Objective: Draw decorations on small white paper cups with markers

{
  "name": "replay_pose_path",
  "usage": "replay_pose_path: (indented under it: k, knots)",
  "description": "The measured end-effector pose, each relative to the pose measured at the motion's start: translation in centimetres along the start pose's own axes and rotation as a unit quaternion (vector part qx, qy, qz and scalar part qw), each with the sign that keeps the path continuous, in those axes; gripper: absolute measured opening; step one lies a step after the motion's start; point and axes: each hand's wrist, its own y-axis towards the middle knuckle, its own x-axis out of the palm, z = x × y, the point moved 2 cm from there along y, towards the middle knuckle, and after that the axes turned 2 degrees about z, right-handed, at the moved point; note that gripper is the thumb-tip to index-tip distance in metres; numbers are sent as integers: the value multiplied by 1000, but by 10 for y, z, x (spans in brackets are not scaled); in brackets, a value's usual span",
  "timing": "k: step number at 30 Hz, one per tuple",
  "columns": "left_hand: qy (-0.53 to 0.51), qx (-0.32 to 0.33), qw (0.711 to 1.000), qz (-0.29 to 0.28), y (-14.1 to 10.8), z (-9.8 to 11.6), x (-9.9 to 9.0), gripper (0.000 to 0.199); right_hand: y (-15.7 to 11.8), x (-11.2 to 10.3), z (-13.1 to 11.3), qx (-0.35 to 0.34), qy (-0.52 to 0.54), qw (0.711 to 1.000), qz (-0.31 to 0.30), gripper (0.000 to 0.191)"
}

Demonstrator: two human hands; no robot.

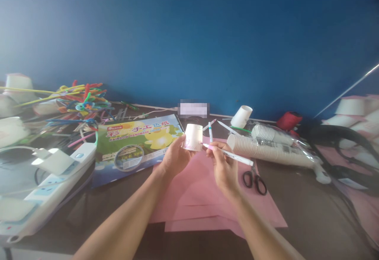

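Note:
My left hand (177, 155) is closed around a white paper cup (194, 135), held upside down above the pink paper sheets (192, 191). Pink-purple marks show along the cup's lower edge. In my right hand (223, 167) is a white marker (237, 157), gripped like a pen. Its pink tip end points left and lies at or very near the cup's side; I cannot tell whether it touches. Black-handled scissors (255, 181) lie just right of my right hand. Behind the cup lie more markers (210, 130).
On the left are a colour-paper pack (136, 133) with a tape roll (129, 158) on it, a power strip (56, 185) and pipe cleaners (85, 98). Stacked paper cups (272, 151) in plastic lie right; a single cup (241, 116) stands behind, before the blue wall (189, 42).

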Motion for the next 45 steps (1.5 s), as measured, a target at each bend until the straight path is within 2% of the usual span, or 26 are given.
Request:
replay_pose_path:
  k: [4, 12, 17, 23, 28, 34, 38, 45]
  knots:
    - [3, 10, 1000, 18, -1, -1, 2, 29, 0, 0, -1, 4, 0, 1000, -6, 19]
    - [12, 16, 1000, 7, 3, -1, -4, 33, -1, 1, -2, 0, 2, 1000, -14, 18]
    - [16, 30, 999, 13, 2, -1, -1, 35, -1, 1, -2, 5, 9, 1000, -18, 16]
    - [29, 16, 999, 8, -1, -1, 3, 29, 0, 2, -3, 9, 8, 1000, -22, 15]
    - [15, 28, 999, 39, 0, 0, 1, 26, 0, 0, -2, 11, 2, 999, -31, 12]
    - [21, 29, 998, 46, 1, 0, 0, 22, -1, -3, 3, 46, 10, 998, -51, 12]
    - [7, 16, 997, 74, 2, 0, -2, 26, -1, -3, 1, 46, 33, 998, -40, 12]
    - [13, 28, 998, 46, 3, -1, -2, 38, 0, -2, -3, 25, 50, 998, -25, 13]
